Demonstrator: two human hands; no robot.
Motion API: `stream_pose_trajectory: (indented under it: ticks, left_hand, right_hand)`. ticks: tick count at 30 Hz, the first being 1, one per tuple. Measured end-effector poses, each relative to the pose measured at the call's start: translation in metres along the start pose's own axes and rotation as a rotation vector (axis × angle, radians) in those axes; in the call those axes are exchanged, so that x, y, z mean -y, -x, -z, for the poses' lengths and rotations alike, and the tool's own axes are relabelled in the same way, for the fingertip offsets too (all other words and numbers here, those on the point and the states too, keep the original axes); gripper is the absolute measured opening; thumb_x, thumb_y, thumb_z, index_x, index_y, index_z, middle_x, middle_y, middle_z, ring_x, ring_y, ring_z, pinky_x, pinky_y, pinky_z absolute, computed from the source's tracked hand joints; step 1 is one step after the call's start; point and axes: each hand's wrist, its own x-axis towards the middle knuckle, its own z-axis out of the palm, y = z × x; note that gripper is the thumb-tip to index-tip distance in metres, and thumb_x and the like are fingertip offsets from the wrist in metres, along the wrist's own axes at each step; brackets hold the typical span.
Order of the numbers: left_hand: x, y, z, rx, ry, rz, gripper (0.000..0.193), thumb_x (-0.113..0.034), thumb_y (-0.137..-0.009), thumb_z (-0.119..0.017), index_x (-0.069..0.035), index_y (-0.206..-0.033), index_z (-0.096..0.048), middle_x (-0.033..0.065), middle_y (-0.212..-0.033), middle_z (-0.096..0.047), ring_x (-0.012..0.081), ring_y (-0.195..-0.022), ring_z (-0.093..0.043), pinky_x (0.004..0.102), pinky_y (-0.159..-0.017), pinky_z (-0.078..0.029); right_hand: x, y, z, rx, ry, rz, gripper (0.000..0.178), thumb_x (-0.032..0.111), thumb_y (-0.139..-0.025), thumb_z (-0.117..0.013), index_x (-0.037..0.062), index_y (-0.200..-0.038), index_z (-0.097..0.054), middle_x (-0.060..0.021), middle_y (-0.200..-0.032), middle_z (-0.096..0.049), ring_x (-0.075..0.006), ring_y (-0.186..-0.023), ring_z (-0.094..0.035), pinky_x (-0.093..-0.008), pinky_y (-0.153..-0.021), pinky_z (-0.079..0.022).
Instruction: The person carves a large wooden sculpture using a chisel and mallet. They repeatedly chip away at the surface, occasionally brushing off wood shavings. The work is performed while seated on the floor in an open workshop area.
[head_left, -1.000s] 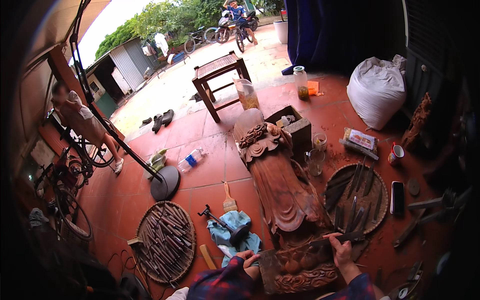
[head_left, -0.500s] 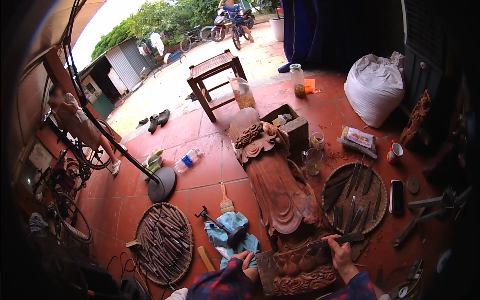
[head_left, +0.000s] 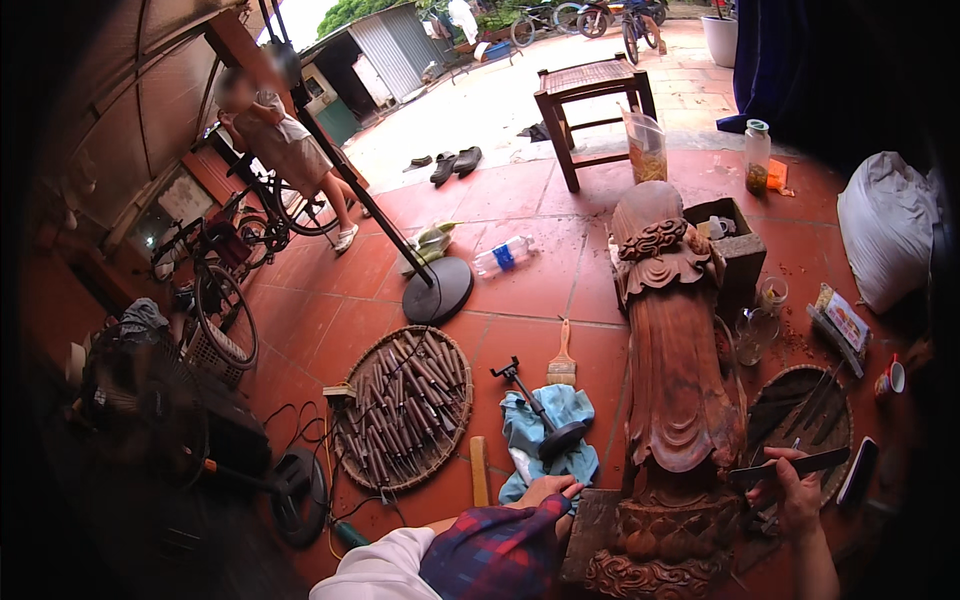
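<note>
A flat dark file (head_left: 812, 464) is pinched in my right hand (head_left: 796, 492), close to the right side of a tall carved wooden piece (head_left: 683, 400). This reddish-brown carving has a rounded top, scalloped folds and a scrollwork base. My left hand (head_left: 548, 492) lies at the left of the base, beside a light blue cloth (head_left: 572, 405). Its fingers look curled, partly covered by a plaid sleeve (head_left: 495, 550), and whatever they hold is hidden. A small black stand (head_left: 563, 438) rests on the cloth.
Left of the cloth, a round woven tray (head_left: 466, 390) holds several wooden-handled carving tools. Another tray (head_left: 852, 425) with long dark tools lies at right. A brush (head_left: 563, 368), plastic bottle (head_left: 507, 257), pole base (head_left: 437, 292) and box (head_left: 748, 250) stand around. A person (head_left: 290, 150) stands at left.
The view has swung left, so things appear further right. My right hand has lifted the file outward, off the carving's front. My left hand stays by the base.
</note>
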Motion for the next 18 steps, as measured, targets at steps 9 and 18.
stream_pose_trajectory:
  ticks: [9, 18]
  left_hand:
    - [-0.003, 0.013, 0.006, 0.021, -0.077, -0.038, 0.033, -0.035, -0.095, -0.051, -0.006, -0.08, -0.053, 0.0187, -0.071, -0.058, 0.0397, -0.07, -0.059, 0.0462, -0.057, -0.044]
    - [-0.002, 0.003, 0.008, 0.112, -0.03, 0.093, 0.037, -0.043, -0.095, -0.048, -0.009, -0.086, -0.059, 0.0194, -0.076, -0.062, 0.0396, -0.076, -0.06, 0.0457, -0.063, -0.045]
  right_hand:
    - [-0.013, -0.045, 0.003, 0.283, 0.453, 0.223, 0.014, -0.002, -0.073, -0.068, -0.0047, -0.083, -0.059, -0.0118, -0.074, -0.064, -0.0222, -0.069, -0.068, -0.0289, -0.066, -0.056]
    - [0.003, -0.038, 0.014, 0.156, 0.152, -0.089, 0.013, -0.008, -0.071, -0.07, -0.0076, -0.083, -0.065, -0.0128, -0.073, -0.065, -0.0208, -0.066, -0.068, -0.0279, -0.062, -0.054]
